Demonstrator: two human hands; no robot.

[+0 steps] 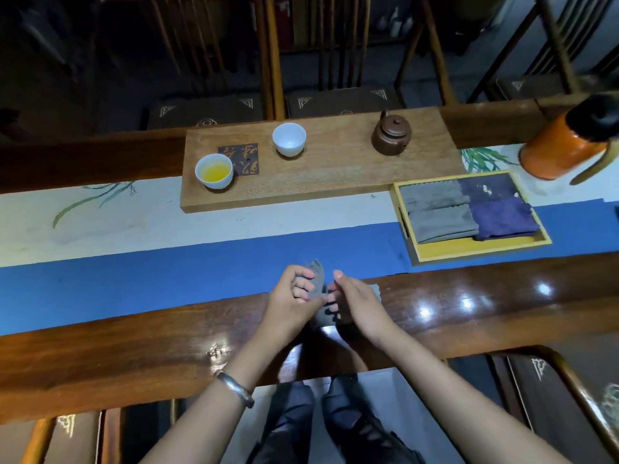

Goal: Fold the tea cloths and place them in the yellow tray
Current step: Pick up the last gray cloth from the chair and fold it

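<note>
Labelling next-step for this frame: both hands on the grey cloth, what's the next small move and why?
Probably finish the fold: draw the grey cloth flat and bring its edges together. The left hand and right hand both pinch it, bunched, above the table edge, so it looks unfolded yet. The yellow tray already holds folded cloths, with bare space along its near side for this one.

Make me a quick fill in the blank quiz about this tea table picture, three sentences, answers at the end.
1. Both hands hold a grey ____ above the table's near edge.
2. The yellow tray already holds folded cloths: grey on its left, ____ on its right.
3. Of the two white cups on the wooden board, the ____ one holds yellow tea.

Answers: cloth; purple; left
</note>
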